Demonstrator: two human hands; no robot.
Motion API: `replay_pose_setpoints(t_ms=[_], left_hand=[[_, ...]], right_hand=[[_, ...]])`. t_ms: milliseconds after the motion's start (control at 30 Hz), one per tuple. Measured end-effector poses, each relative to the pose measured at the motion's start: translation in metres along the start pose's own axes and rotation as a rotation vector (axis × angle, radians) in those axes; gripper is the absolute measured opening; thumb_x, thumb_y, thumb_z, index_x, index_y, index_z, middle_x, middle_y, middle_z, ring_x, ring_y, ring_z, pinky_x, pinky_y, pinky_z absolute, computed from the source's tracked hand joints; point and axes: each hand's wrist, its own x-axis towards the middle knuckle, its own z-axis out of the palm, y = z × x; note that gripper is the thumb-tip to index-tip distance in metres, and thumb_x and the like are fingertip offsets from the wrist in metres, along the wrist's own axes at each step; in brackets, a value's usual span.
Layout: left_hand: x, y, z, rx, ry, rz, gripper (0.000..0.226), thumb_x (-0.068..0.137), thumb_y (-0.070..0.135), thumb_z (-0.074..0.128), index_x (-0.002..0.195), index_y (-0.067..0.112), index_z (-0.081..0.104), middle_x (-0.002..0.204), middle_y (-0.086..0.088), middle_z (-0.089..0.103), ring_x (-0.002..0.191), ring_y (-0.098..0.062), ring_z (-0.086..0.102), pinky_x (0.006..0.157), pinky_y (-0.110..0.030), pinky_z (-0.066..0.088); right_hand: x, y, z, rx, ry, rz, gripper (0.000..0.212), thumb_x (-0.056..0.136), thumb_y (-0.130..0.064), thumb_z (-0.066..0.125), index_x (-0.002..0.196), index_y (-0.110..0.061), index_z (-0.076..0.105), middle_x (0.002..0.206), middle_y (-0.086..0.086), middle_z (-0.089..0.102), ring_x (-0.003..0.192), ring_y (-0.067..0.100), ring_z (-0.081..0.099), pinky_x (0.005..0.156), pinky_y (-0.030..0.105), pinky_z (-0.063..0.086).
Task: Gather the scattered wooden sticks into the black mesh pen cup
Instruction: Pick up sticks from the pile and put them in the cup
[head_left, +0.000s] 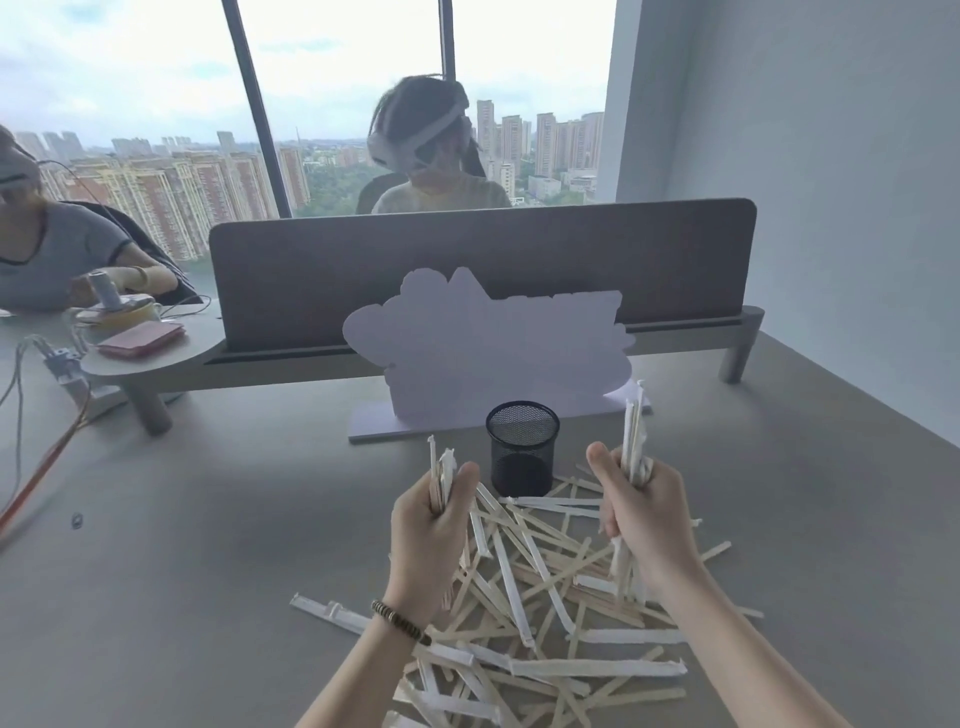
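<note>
A black mesh pen cup stands upright on the grey table, with nothing visible inside it. In front of it lies a loose pile of wooden sticks, some bare, some in white paper wrappers. My left hand is closed around a bundle of sticks held upright, left of the cup. My right hand grips another upright bundle of sticks, right of the cup. Both hands hover above the pile.
A pale cut-out sign on a flat base stands just behind the cup. A grey desk divider runs across the back. Two people sit beyond it and at far left. Cables and a round shelf occupy the left.
</note>
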Motion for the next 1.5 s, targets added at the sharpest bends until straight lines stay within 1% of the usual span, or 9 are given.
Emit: replay_pose_setpoints(t_ms=[200, 400, 667, 800, 900, 967, 1133, 1333, 1500], left_hand=[[0.009, 0.014, -0.004, -0.047, -0.020, 0.087, 0.071, 0.096, 0.049, 0.055, 0.057, -0.006, 0.031, 0.041, -0.025, 0.034, 0.034, -0.033, 0.032, 0.039, -0.043, 0.028], [0.006, 0.004, 0.001, -0.009, -0.020, 0.030, 0.051, 0.094, 0.028, 0.066, 0.059, -0.004, 0.048, 0.046, -0.005, 0.057, 0.045, -0.027, 0.054, 0.054, -0.043, 0.049], [-0.005, -0.002, 0.010, 0.048, -0.050, -0.057, 0.039, 0.091, 0.022, 0.069, 0.061, 0.010, 0.047, 0.044, -0.008, 0.050, 0.040, -0.018, 0.046, 0.049, -0.029, 0.045], [-0.006, 0.003, 0.014, 0.010, -0.060, -0.016, 0.052, 0.093, 0.024, 0.067, 0.058, 0.013, 0.031, 0.049, 0.006, 0.032, 0.047, -0.014, 0.028, 0.047, -0.029, 0.027], [-0.004, 0.012, 0.014, -0.094, -0.027, 0.001, 0.058, 0.092, 0.022, 0.068, 0.058, 0.010, 0.023, 0.052, -0.013, 0.023, 0.050, -0.020, 0.021, 0.047, -0.030, 0.020], [-0.001, 0.011, 0.013, -0.065, -0.030, -0.006, 0.061, 0.090, 0.031, 0.065, 0.057, -0.004, 0.029, 0.051, -0.027, 0.033, 0.048, -0.023, 0.029, 0.047, -0.036, 0.027], [-0.001, -0.003, 0.013, 0.021, -0.034, -0.081, 0.051, 0.095, 0.029, 0.064, 0.053, 0.001, 0.057, 0.050, -0.011, 0.062, 0.049, -0.023, 0.056, 0.060, -0.037, 0.049], [0.008, 0.008, 0.011, -0.087, 0.017, -0.125, 0.058, 0.084, 0.045, 0.067, 0.054, 0.020, 0.024, 0.052, -0.004, 0.026, 0.052, -0.020, 0.020, 0.051, -0.036, 0.019], [0.022, 0.020, 0.008, -0.309, 0.003, -0.237, 0.040, 0.095, 0.027, 0.057, 0.068, 0.020, 0.029, 0.056, 0.002, 0.025, 0.056, -0.019, 0.014, 0.054, -0.038, 0.013]], right_hand=[[0.004, -0.015, 0.003, 0.038, 0.057, -0.034, 0.059, 0.083, -0.050, 0.063, 0.052, -0.004, 0.043, 0.040, 0.007, 0.046, 0.041, 0.019, 0.047, 0.051, 0.022, 0.048], [0.006, -0.012, 0.005, 0.052, -0.031, -0.080, 0.049, 0.083, -0.041, 0.069, 0.058, -0.002, 0.052, 0.049, 0.001, 0.055, 0.056, 0.024, 0.061, 0.064, 0.021, 0.054], [0.000, 0.003, 0.004, -0.018, -0.060, -0.056, 0.026, 0.083, -0.033, 0.077, 0.086, -0.012, 0.061, 0.053, 0.018, 0.057, 0.044, 0.018, 0.054, 0.067, 0.029, 0.054], [0.000, 0.001, 0.007, 0.038, -0.045, -0.009, 0.036, 0.081, -0.045, 0.074, 0.074, -0.013, 0.058, 0.048, 0.008, 0.040, 0.042, 0.017, 0.032, 0.044, 0.032, 0.032], [0.006, -0.006, 0.004, 0.076, -0.015, -0.013, 0.045, 0.083, -0.045, 0.071, 0.061, -0.013, 0.049, 0.045, 0.007, 0.036, 0.040, 0.018, 0.030, 0.045, 0.034, 0.031], [0.007, -0.006, 0.002, 0.047, -0.038, -0.039, 0.048, 0.084, -0.043, 0.071, 0.060, -0.010, 0.046, 0.045, 0.009, 0.043, 0.042, 0.019, 0.038, 0.049, 0.034, 0.042], [0.001, 0.007, 0.002, -0.015, -0.168, 0.044, 0.052, 0.080, -0.049, 0.068, 0.058, -0.005, 0.053, 0.047, 0.006, 0.055, 0.045, 0.012, 0.052, 0.061, 0.016, 0.049], [0.012, -0.009, -0.002, 0.139, -0.081, 0.080, 0.059, 0.087, -0.052, 0.061, 0.053, -0.011, 0.037, 0.039, -0.001, 0.028, 0.036, 0.013, 0.021, 0.042, 0.025, 0.022], [0.028, -0.020, -0.010, 0.335, -0.152, 0.140, 0.049, 0.087, -0.048, 0.068, 0.056, -0.018, 0.045, 0.047, -0.004, 0.028, 0.043, 0.012, 0.020, 0.047, 0.029, 0.017]])
